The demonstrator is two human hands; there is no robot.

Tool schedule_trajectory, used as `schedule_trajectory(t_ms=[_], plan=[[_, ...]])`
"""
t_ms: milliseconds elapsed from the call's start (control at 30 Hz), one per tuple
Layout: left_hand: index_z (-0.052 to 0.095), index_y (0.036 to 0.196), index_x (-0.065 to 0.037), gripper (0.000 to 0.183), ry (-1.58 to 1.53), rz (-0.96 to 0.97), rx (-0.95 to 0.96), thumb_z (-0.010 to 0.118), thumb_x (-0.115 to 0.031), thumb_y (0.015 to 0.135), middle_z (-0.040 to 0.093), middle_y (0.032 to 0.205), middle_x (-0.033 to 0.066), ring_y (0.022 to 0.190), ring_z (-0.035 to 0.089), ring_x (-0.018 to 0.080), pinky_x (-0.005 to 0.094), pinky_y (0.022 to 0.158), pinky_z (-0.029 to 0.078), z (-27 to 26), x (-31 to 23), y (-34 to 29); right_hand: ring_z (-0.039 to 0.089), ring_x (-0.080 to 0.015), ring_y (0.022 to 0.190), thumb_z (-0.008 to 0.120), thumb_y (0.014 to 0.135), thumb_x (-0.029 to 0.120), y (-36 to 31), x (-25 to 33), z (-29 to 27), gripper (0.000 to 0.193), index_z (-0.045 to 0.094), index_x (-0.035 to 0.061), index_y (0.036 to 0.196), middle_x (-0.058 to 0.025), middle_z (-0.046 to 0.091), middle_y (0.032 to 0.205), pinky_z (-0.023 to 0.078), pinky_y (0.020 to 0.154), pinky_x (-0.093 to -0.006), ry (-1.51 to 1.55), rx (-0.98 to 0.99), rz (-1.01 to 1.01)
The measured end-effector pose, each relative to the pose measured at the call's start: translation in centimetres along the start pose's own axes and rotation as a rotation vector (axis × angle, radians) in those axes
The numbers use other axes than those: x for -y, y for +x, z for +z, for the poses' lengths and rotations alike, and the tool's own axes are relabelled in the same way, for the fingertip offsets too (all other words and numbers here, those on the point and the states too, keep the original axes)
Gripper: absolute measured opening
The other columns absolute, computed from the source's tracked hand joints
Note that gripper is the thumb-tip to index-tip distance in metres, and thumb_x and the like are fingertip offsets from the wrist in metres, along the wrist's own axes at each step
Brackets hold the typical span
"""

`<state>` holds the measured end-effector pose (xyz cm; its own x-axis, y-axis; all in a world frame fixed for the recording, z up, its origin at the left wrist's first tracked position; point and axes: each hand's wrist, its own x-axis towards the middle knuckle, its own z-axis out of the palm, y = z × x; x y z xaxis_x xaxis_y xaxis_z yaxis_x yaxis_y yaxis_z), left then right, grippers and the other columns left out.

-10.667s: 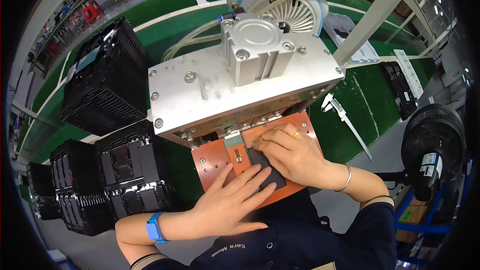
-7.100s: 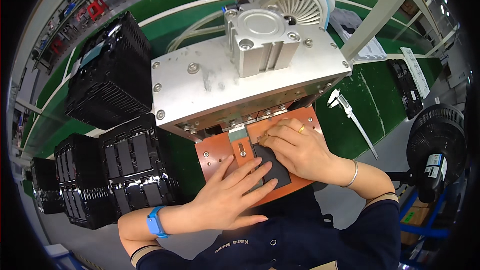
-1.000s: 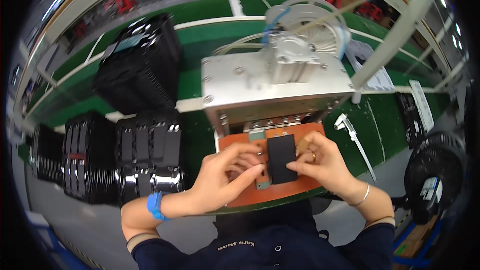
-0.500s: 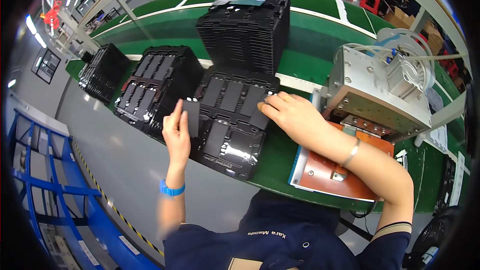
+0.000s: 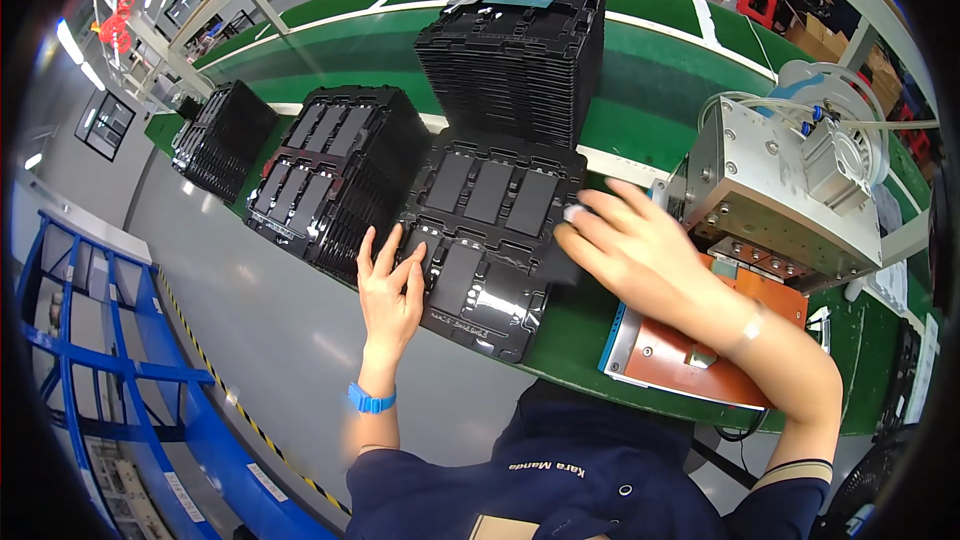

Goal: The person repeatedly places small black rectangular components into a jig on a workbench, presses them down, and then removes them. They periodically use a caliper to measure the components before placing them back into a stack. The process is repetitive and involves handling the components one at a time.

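A black plastic tray [image 5: 480, 332] lies in front of me, with flat dark rectangular panels [image 5: 490, 190] in its pockets. My left hand [image 5: 390, 290] is over its left edge, fingers spread, fingertips touching a panel [image 5: 421, 248] in the near-left pocket. Beside that sits another panel [image 5: 456, 278]; the near-right pocket shows shiny bare plastic. At the tray's right side, my right hand [image 5: 635, 245] is blurred by motion. Its fingers are closed on a dark flat panel [image 5: 560, 265] tilted off the tray's edge, with a small white bit at the fingertips.
A tall stack of black trays [image 5: 510, 60] stands behind. More tray stacks [image 5: 345, 170] are at left, on the green bench [image 5: 640, 130]. A metal press-like fixture [image 5: 790, 200] with an orange-brown base plate [image 5: 670, 350] stands at right. A blue rack [image 5: 120, 370] is at lower left.
The panel from my left hand now lies in the near-left pocket, and that hand's fingers have spread. My right hand has moved right, off the tray's far-right panel, with a dark panel.
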<state>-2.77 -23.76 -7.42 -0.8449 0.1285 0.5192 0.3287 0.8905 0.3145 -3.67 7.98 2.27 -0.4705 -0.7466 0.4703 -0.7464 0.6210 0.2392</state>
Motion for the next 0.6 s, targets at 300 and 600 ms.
schedule_trajectory(t_ms=[300, 600], plan=[[0.073, 0.103, -0.004, 0.026, -0.056, 0.281, -0.084, 0.057, -0.012, 0.085, 0.062, 0.122, 0.0150, 0.124, 0.045, 0.0379, 0.0491, 0.107, 0.031, -2.6, -8.3, 4.0, 0.066, -0.0262, 0.081, 0.068, 0.063, -0.001, -18.0, 4.8, -9.8, 0.036, 0.071, 0.0026, 0.098, -0.0143, 0.064, 0.101, 0.056, 0.066, -0.0327, -0.079, -0.012, 0.626], [0.064, 0.118, -0.009, 0.046, -0.621, 1.131, 0.590, 0.069, -0.031, 0.078, 0.056, 0.130, 0.0124, 0.120, 0.052, 0.0307, 0.0518, 0.104, 0.034, 1.3, -23.1, 6.1, 0.059, -0.0243, 0.084, 0.067, 0.072, 0.002, -17.8, 3.4, -7.7, 0.025, 0.066, 0.0067, 0.096, -0.0047, 0.062, 0.095, 0.052, 0.071, -0.0327, 0.171, -0.064, 0.817]])
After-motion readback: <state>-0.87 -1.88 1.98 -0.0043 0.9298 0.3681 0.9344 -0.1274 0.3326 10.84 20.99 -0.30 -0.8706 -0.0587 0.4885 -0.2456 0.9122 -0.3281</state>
